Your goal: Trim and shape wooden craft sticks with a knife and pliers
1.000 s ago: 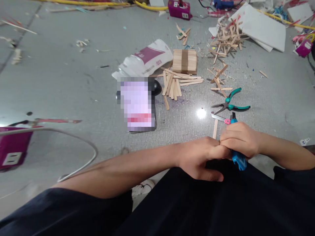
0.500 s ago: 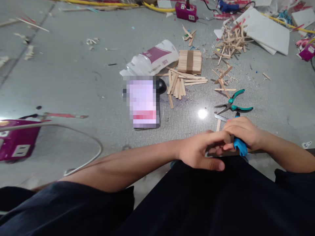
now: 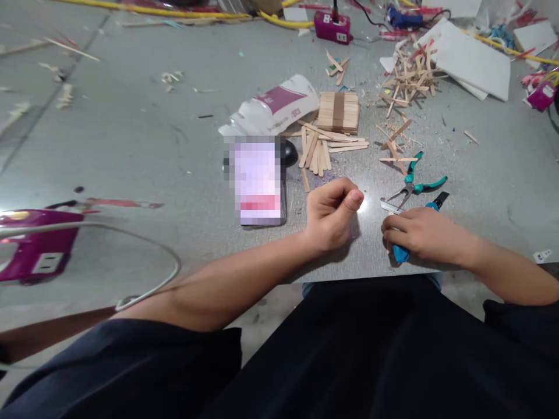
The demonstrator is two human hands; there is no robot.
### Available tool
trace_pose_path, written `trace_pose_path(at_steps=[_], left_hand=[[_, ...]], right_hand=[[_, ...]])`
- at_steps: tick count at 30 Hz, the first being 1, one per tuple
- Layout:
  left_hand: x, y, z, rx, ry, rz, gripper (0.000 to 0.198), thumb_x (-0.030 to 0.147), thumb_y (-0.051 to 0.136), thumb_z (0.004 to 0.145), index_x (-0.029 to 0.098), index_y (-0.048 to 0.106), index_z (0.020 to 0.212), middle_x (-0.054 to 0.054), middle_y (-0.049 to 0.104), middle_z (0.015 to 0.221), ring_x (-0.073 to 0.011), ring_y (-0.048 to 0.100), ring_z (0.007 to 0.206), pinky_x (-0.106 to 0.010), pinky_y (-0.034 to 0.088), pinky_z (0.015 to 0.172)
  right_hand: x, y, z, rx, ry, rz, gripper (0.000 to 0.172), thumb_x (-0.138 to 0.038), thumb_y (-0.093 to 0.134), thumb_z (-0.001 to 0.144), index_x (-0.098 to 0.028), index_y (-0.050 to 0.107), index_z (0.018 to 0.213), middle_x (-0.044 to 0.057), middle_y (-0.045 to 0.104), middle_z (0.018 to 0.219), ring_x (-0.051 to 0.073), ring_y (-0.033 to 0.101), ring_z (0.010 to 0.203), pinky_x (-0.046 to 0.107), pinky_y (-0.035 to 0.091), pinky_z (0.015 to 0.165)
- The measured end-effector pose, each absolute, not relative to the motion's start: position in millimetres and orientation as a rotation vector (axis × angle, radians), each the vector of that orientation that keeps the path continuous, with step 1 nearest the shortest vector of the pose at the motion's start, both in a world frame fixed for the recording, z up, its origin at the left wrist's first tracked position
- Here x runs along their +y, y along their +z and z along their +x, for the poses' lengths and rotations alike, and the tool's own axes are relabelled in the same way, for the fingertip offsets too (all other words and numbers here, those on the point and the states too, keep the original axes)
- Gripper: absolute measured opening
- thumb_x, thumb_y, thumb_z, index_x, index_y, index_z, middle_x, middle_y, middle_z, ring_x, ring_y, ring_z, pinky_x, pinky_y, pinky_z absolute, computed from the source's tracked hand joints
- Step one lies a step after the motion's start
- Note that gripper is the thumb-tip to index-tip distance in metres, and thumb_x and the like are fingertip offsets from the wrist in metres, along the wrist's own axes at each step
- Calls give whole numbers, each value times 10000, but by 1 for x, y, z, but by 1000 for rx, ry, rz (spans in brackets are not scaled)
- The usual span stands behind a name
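Note:
My left hand (image 3: 334,212) is closed above the table, with the thumb pressed against the curled fingers. Whatever it may hold is hidden. To its right, my right hand (image 3: 425,233) is closed over a blue utility knife (image 3: 400,253) low over the table near the front edge. The knife's black end sticks out beyond the knuckles. Just past those fingers lie a metal blade-like strip (image 3: 391,207) and green-handled pliers (image 3: 410,186) with their handles spread. Loose craft sticks (image 3: 317,152) fan out beyond my left hand, beside a banded bundle of sticks (image 3: 348,112).
A phone (image 3: 262,181) with a blurred screen lies left of the sticks, before a white plastic bag (image 3: 279,105). Farther back are a stick pile (image 3: 414,75), white sheets (image 3: 476,61) and a purple power socket (image 3: 332,27). Another person's forearm (image 3: 56,333) shows at lower left.
My hands have parted. The left rose leftward into a closed shape; the right lowered the knife toward the table and turned it. The pliers have swung round.

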State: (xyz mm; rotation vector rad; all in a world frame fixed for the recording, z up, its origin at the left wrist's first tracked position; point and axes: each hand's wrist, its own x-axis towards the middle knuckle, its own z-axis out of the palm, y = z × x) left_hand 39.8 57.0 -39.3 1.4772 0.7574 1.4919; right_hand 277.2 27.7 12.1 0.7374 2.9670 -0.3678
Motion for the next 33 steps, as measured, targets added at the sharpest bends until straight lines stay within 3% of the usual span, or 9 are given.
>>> trace_pose_path(at_steps=[4,9,13,16,19,24,33], left_hand=[[58,-37,39,741,1480,1496,508,538,716,1027,197,563,682,44,470,574,-85,403,529,-280,335,539],[60,-30,39,665,1357,1556,494,572,640,1066,186,665,758,31,547,590,-80,472,519,-248,395,544],[57,-26,39,595,1165,1670,442,600,683,1028,170,749,950,-15,691,715,-110,609,612,-248,492,608],[50,-25,41,656,1084,1831,286,460,779,976,175,755,965,-38,769,800,-134,682,693,-260,542,673],[45,-25,43,799,1153,1782,149,299,785,955,180,750,873,-18,772,758,-117,688,656,-237,538,644],[52,-24,45,666,1216,1249,284,365,879,909,175,686,822,26,706,655,-69,623,495,-171,508,487],[55,-24,47,544,1049,955,337,390,969,824,164,723,872,1,741,672,-95,669,532,-199,571,515]], right_hand=[[24,10,272,2939,-165,732,149,-168,542,1089,-161,690,1095,61,731,1044,165,602,762,337,379,702],[29,8,279,3211,-34,749,218,-175,480,1097,-151,694,1061,84,749,983,181,625,746,341,408,694],[40,11,290,3352,-294,941,165,-272,507,1065,-191,650,1069,73,758,977,188,678,809,324,461,720],[42,9,292,3374,-584,1134,85,-295,603,977,-228,606,1029,29,759,927,171,702,781,307,480,721],[39,5,289,3411,-543,1294,81,-279,642,963,-232,607,1018,20,767,906,159,699,750,297,483,698],[40,7,287,3547,-333,1471,67,-277,666,1006,-233,637,1048,1,764,853,133,638,648,292,466,630],[43,11,284,3765,-349,1493,85,-190,670,996,-264,688,1034,-13,757,782,158,726,694,299,568,659]])
